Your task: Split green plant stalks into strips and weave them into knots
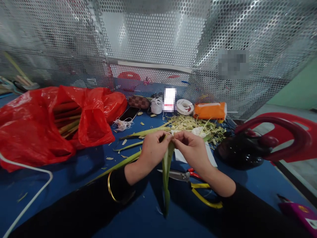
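Between my two hands hangs a long green leaf (167,178), its upper end pinched at my fingertips and its narrow end pointing toward me. My left hand (155,147) grips it with thumb and forefinger from the left. From the right, my right hand (190,147) pinches the same end, thumb against finger. Just under my right hand lie scissors (179,175) with red and yellow handles, partly hidden by that hand. More green stalks (123,161) lie beside my left forearm. A heap of pale plant shreds (192,122) is spread beyond my hands, near a white sheet (182,157).
A red plastic bag (94,115) holding brownish stalks fills the left side. At the right stands a black pot (245,150) with a dark red handle. Behind are a ball of white string (157,105), a white spool (185,106) and an orange packet (210,110). A white cable (37,191) crosses the left.
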The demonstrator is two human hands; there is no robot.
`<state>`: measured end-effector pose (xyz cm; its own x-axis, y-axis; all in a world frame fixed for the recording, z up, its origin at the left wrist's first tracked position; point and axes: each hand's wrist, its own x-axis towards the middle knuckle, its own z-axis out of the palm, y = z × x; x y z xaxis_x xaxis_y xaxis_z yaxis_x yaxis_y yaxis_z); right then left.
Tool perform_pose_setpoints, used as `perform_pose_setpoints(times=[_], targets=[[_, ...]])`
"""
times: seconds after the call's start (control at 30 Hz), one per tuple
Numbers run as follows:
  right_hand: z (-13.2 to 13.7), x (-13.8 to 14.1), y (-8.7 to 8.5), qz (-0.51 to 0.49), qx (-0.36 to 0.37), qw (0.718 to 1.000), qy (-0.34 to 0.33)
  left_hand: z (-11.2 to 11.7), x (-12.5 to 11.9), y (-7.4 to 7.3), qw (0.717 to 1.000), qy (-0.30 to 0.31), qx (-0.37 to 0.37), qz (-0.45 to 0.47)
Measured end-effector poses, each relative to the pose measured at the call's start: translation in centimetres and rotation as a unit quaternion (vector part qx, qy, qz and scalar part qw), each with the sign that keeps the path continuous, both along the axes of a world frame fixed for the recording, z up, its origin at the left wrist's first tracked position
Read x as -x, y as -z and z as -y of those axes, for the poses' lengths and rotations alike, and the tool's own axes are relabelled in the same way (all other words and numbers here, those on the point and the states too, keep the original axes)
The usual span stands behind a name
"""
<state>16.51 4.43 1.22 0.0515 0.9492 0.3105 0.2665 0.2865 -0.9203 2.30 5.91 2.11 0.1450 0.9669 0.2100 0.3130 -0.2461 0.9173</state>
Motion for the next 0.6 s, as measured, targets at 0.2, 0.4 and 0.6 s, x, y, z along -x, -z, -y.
perform_pose_setpoints(times=[0.2, 0.4, 0.6], targets=[[0.09, -0.07, -0.05, 0.012, -0.04, 0.999, 0.019, 0.13, 0.13, -0.38, 1.0, 0.006, -0.01, -0.025], [0.05, -0.05, -0.22, 0.014, -0.053, 0.998, 0.001, 0.16, 0.35, -0.44, 0.996, 0.006, -0.034, -0.077], [0.13, -0.2, -0.27, 0.102, -0.109, 0.989, 0.013, 0.27, 0.4, -0.53, 0.995, 0.008, -0.036, -0.097]])
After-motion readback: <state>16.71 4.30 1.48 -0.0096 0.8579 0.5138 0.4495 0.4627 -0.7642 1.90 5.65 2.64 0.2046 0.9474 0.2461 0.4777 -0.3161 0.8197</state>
